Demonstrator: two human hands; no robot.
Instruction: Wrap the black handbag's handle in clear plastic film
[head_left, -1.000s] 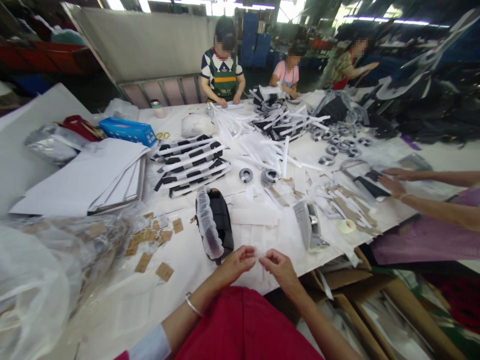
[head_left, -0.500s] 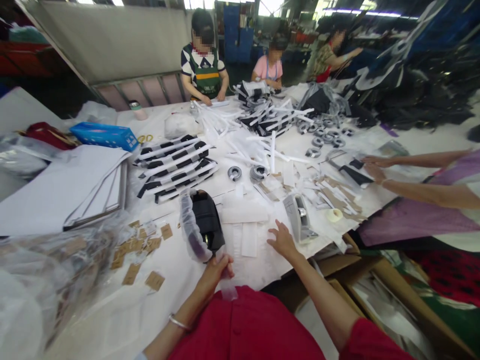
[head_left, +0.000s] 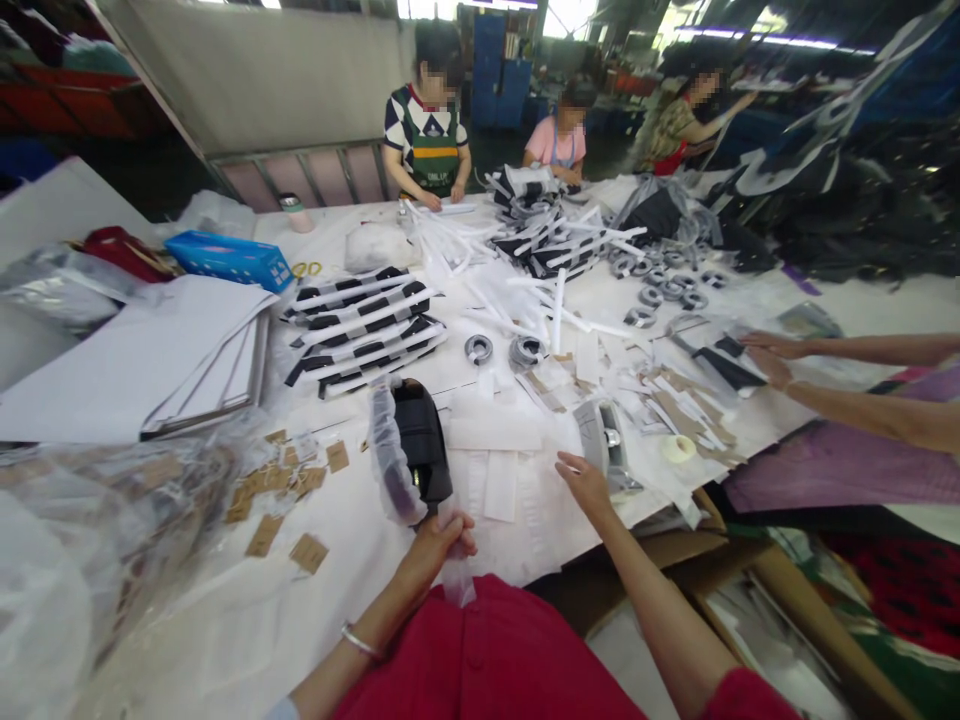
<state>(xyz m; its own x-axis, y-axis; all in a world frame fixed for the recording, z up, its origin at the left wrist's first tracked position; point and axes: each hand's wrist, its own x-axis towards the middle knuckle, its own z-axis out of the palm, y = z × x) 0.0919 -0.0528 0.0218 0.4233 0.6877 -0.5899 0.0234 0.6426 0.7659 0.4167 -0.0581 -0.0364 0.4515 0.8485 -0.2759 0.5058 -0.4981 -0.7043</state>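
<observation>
One plastic strip (head_left: pixel 459 582) is being pinched by the left hand (head_left: pixel 444 543), one black bag (head_left: pixel 421 430) lying at eleven o'clock. The right hand (head_left: pixel 589 483), loosely extended, is being bounded at one o'clock by one tape dispenser (head_left: pixel 611 438). Two nearest coils (head_left: pixel 478 360) are lying toward twelve.

white worktable (head_left: pixel 352 530), pale partition (head_left: pixel 262 85), blue cabinets (head_left: pixel 487 75), bright windows (head_left: pixel 566 18), long strip lights (head_left: pixel 780 43)

black bag (head_left: pixel 421 425), whitish plastic strip (head_left: pixel 457 582), blue box (head_left: pixel 229 260)
</observation>
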